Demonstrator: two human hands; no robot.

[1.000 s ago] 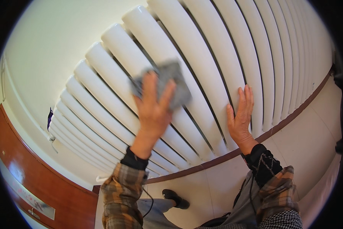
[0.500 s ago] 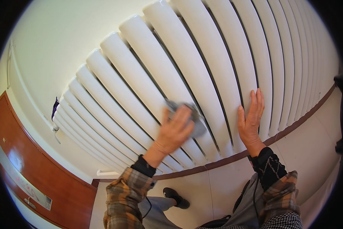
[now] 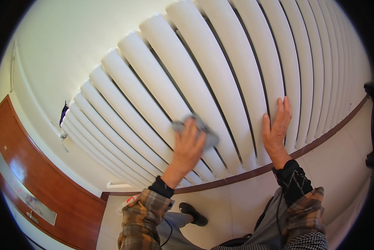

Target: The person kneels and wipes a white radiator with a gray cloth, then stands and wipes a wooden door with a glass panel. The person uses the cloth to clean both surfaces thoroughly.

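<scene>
A white radiator of upright rounded tubes fills most of the view. My left hand presses a crumpled grey cloth against the lower part of the tubes. The cloth sticks out past my fingertips and to the right of them; hand and cloth are a little blurred. To the right, my right hand lies on the lower part of another tube. Its fingers are stretched upward with the thumb apart, and it holds nothing.
A brown door with a metal handle stands at the left. Dark purple material hangs at the radiator's left end. A white pipe runs low by the wall. Below are a tiled floor, my black shoe and a red-and-white item.
My left hand and the cloth have moved left and slightly down across the tubes. The right hand stays on its tube. The red-and-white item has appeared beside my left sleeve.
</scene>
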